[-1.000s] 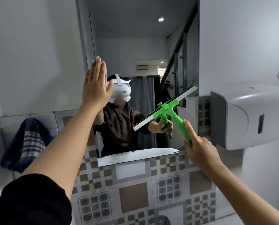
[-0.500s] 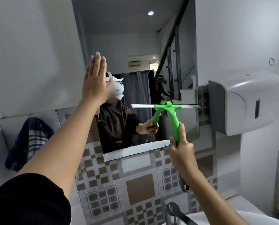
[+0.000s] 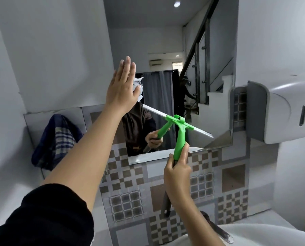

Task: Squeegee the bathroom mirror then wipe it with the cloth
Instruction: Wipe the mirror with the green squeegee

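Left hand: my left hand (image 3: 122, 87) is raised flat, fingers together and straight up, palm toward the mirror (image 3: 167, 50) at its left edge; released, grasping nothing. Can't tell if the palm touches the glass.
Left arm: stretched up and forward from lower left, black sleeve (image 3: 41, 217) pushed back above the elbow.
Right hand: my right hand (image 3: 177, 172) is clenched round the lower end of the squeegee (image 3: 179, 128) handle, thumb up along the green shaft.
Right arm: bare forearm rising from the bottom right, wrist below the mirror's bottom edge.
Squeegee position: in front of the mirror's lower part, right of centre.
Squeegee axis: green handle near upright, leaning slightly left at the grip; blade's long axis runs diagonally, upper left down to lower right, right tip near the mirror's lower right corner.
Blade contact: looks against the glass, not certain.
Cloth: dark blue checked cloth (image 3: 57, 139) hangs on the wall left of the mirror, well apart from both hands.
Hidden: blade's left end goes behind my left wrist; handle's lower end is covered by my fingers.
Cut off: sink (image 3: 265, 233) rim and tap (image 3: 217, 228) at bottom right, blurred; wall dispenser (image 3: 281, 110) runs off the right edge.
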Action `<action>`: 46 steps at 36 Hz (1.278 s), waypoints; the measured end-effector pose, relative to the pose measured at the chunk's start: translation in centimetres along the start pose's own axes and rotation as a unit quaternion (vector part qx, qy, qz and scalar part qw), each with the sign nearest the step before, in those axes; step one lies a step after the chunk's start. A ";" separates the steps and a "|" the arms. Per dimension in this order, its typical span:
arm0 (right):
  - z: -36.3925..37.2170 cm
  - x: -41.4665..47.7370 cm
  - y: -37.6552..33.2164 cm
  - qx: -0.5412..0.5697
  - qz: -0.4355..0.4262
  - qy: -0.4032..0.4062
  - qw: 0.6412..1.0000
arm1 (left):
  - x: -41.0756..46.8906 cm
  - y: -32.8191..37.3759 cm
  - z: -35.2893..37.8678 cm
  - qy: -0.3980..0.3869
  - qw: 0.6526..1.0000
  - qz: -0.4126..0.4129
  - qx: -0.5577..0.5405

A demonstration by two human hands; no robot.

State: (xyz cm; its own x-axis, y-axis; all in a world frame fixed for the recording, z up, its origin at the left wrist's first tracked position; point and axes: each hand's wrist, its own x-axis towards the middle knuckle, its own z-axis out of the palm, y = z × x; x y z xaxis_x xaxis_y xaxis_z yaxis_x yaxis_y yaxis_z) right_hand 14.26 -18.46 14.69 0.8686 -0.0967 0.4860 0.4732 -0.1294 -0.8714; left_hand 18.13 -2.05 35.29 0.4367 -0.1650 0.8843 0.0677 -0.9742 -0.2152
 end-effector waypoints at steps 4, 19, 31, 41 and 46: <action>0.9 -1.3 0.2 -0.037 -0.007 -0.013 0.999 | -0.6 -0.1 0.1 -0.001 1.000 0.006 0.000; 0.7 -4.2 1.5 -0.243 -0.075 -0.115 0.960 | -3.0 0.9 0.5 0.005 0.999 -0.012 -0.030; -6.7 1.5 1.7 -0.438 -0.219 -0.172 0.855 | -4.4 2.1 1.6 0.020 0.997 -0.063 -0.046; -13.5 6.0 4.0 -0.480 -0.218 -0.143 0.838 | -4.5 3.1 2.7 0.024 0.992 -0.109 -0.055; -15.1 6.6 5.5 -0.483 -0.182 -0.129 0.847 | -4.4 3.2 2.9 0.026 0.992 -0.118 -0.037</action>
State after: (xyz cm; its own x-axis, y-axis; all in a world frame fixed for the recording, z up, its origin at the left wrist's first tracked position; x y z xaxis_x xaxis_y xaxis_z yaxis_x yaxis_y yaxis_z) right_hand 20.36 -34.75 14.16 0.7538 0.3256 0.5707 0.4833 -0.8633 -0.1458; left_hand 19.05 -4.03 29.55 0.3688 0.0635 0.9273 0.0957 -0.9950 0.0301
